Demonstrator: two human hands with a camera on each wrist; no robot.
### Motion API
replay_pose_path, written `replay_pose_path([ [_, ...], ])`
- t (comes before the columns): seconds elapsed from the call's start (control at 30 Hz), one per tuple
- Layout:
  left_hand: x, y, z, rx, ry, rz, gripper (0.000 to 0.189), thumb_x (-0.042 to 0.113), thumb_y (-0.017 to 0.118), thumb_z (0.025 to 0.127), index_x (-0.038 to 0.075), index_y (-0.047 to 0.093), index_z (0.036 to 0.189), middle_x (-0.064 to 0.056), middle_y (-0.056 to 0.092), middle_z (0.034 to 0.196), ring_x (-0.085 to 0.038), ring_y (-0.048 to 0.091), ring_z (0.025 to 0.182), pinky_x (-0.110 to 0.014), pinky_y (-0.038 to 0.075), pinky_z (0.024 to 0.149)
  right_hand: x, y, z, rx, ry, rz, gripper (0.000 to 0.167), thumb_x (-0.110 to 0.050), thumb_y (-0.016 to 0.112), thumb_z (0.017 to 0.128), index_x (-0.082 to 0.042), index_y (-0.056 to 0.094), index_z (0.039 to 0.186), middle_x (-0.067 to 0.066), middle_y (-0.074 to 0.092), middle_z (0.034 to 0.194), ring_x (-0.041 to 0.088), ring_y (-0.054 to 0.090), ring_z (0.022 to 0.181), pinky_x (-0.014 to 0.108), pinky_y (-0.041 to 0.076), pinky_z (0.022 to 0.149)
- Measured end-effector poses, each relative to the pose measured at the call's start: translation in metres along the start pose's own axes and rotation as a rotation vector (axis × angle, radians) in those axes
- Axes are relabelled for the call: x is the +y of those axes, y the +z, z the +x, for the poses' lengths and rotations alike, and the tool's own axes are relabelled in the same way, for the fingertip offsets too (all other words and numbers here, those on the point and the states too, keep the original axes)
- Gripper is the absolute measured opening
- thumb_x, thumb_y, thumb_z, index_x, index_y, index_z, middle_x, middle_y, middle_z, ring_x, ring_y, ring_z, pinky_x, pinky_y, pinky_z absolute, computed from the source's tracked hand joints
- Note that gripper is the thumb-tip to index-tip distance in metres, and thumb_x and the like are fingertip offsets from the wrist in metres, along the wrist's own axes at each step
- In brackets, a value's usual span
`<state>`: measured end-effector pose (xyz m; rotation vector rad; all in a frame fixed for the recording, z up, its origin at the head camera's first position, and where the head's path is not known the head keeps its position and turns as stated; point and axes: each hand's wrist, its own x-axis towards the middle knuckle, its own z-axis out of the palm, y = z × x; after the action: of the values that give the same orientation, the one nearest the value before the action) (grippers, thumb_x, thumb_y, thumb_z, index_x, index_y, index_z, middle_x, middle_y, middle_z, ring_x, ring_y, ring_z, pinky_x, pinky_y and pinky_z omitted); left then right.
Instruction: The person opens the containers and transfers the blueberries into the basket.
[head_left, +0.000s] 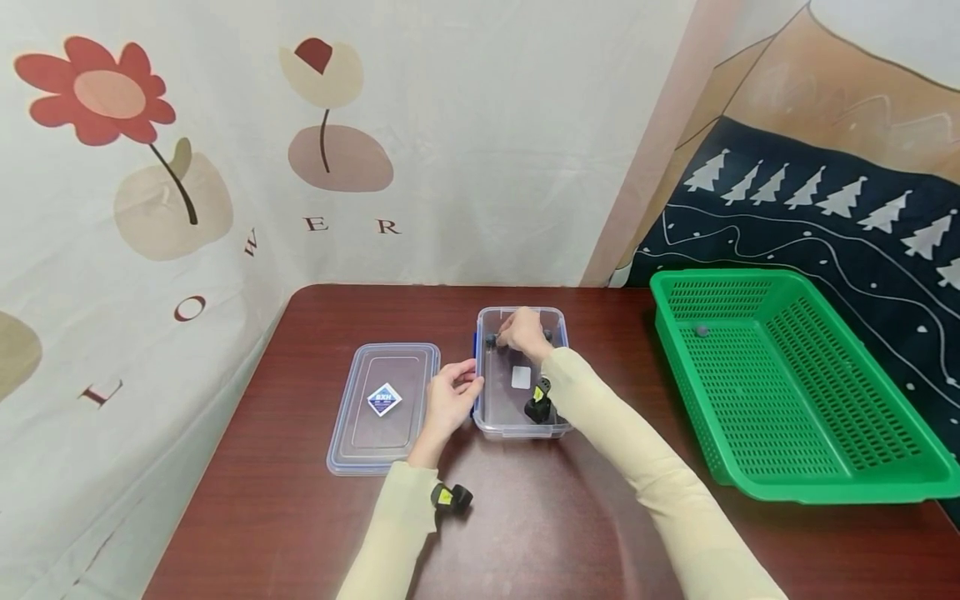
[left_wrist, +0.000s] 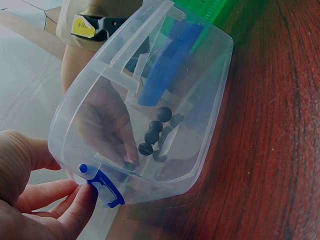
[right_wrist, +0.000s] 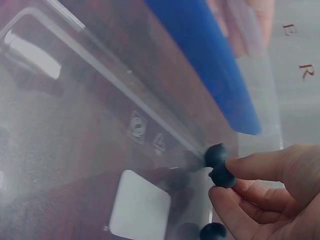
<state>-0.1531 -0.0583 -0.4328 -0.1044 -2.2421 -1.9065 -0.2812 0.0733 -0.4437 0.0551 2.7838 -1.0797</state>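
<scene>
Setting: a dark wooden counter (head_left: 570,533) is seen from above, with a flower-printed cloth hung behind it.
Clear box: a lidless transparent plastic box (head_left: 520,375) is placed at the middle of the counter; a blue latch (left_wrist: 106,188) is fitted on its left wall.
Left hand: the left hand (head_left: 450,402) is set against the box's left wall, between the box and the lid. In the left wrist view its fingers (left_wrist: 75,210) are curled at the blue latch, which is pinched lightly at its lower edge.
Right hand: the right hand (head_left: 525,332) is reached into the far end of the box. In the right wrist view one small dark ball (right_wrist: 222,176) is pinched between the thumb and the fingers (right_wrist: 260,167), close against the box wall.
Other balls: more dark balls (left_wrist: 155,134) of the same kind are gathered on the box floor near that hand.
Lid: the clear lid (head_left: 384,407) is laid flat on the counter just left of the box, with a diamond-shaped label on it.
Basket: a green slotted basket (head_left: 795,379) is placed well to the right, with one small dark ball (head_left: 702,331) lying in its far left part.
Wrist cameras: a black device with a yellow tag is worn on each sleeve.
</scene>
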Motion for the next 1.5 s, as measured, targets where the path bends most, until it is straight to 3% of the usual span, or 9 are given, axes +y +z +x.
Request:
replay_pose_path([
  [0.2,-0.002,0.001,0.0,-0.004,0.005,0.014,0.028,-0.016,0.059,0.078,-0.026,0.055,0.104,-0.036,0.055,0.097,-0.046,0.059,0.09,-0.043,0.057,0.082,-0.001,-0.017,-0.003,0.007,0.019,0.09,0.015,-0.004,0.073,0.076,-0.001,0.074,0.09,0.014,0.07,0.095,0.02,0.061,0.074,0.026,0.056,0.06],
  [0.27,-0.011,0.002,0.003,-0.003,-0.001,0.01,0.028,-0.017,0.059,0.078,-0.026,0.055,0.104,-0.036,0.055,0.097,-0.047,0.059,0.09,-0.044,0.056,0.083,-0.001,-0.024,-0.005,0.012,0.013,0.103,0.015,-0.006,0.073,0.077,-0.002,0.074,0.092,0.013,0.07,0.093,0.018,0.063,0.072,0.025,0.055,0.059],
  [0.43,-0.04,0.005,0.011,0.009,0.008,0.023,0.028,-0.016,0.06,0.078,-0.024,0.057,0.104,-0.033,0.057,0.096,-0.043,0.06,0.089,-0.036,0.058,0.081,-0.001,-0.048,-0.009,0.004,0.007,0.184,0.019,-0.006,0.072,0.079,0.0,0.072,0.096,0.015,0.071,0.09,0.025,0.068,0.08,0.033,0.06,0.073],
  [0.53,-0.045,0.005,0.012,0.008,0.01,0.029,0.028,-0.015,0.061,0.078,-0.023,0.057,0.105,-0.031,0.058,0.097,-0.041,0.061,0.089,-0.032,0.058,0.08,0.0,-0.063,-0.01,-0.006,0.011,0.232,0.021,-0.006,0.07,0.081,0.003,0.07,0.1,0.019,0.069,0.096,0.03,0.067,0.088,0.039,0.059,0.081],
  [0.6,-0.043,0.005,0.012,0.007,0.006,0.016,0.028,-0.016,0.06,0.078,-0.024,0.057,0.105,-0.032,0.057,0.097,-0.042,0.061,0.089,-0.035,0.058,0.081,0.001,-0.074,-0.012,-0.009,0.02,0.244,0.023,-0.007,0.069,0.082,0.003,0.069,0.103,0.02,0.068,0.102,0.031,0.066,0.092,0.04,0.057,0.085],
  [0.87,-0.005,0.001,0.001,-0.006,0.009,0.017,0.028,-0.017,0.058,0.078,-0.027,0.054,0.104,-0.037,0.055,0.097,-0.047,0.059,0.09,-0.042,0.056,0.082,0.016,-0.114,-0.018,0.003,0.053,0.294,0.027,-0.011,0.066,0.087,0.003,0.066,0.111,0.02,0.06,0.117,0.031,0.063,0.102,0.041,0.05,0.097],
  [1.07,-0.002,0.001,0.0,-0.01,0.006,0.022,0.028,-0.016,0.058,0.079,-0.027,0.054,0.104,-0.037,0.055,0.097,-0.048,0.059,0.091,-0.044,0.056,0.083,0.033,-0.142,-0.028,0.015,0.079,0.305,0.034,-0.014,0.062,0.09,0.003,0.061,0.12,0.022,0.058,0.12,0.034,0.06,0.107,0.042,0.046,0.101],
  [1.27,-0.002,0.001,0.0,-0.01,-0.006,0.017,0.029,-0.016,0.058,0.079,-0.027,0.054,0.105,-0.037,0.055,0.098,-0.048,0.058,0.092,-0.045,0.055,0.084,0.054,-0.168,-0.039,0.066,0.074,0.316,0.035,-0.011,0.062,0.09,0.006,0.059,0.12,0.024,0.056,0.122,0.033,0.06,0.107,0.038,0.049,0.098],
  [1.5,-0.002,0.002,0.0,-0.003,-0.017,0.019,0.029,-0.016,0.058,0.079,-0.026,0.054,0.105,-0.037,0.055,0.098,-0.047,0.059,0.092,-0.042,0.056,0.084,0.079,-0.199,-0.052,0.119,0.069,0.331,0.041,-0.017,0.063,0.09,0.006,0.057,0.123,0.021,0.058,0.122,0.005,0.066,0.085,0.04,0.047,0.1],
])
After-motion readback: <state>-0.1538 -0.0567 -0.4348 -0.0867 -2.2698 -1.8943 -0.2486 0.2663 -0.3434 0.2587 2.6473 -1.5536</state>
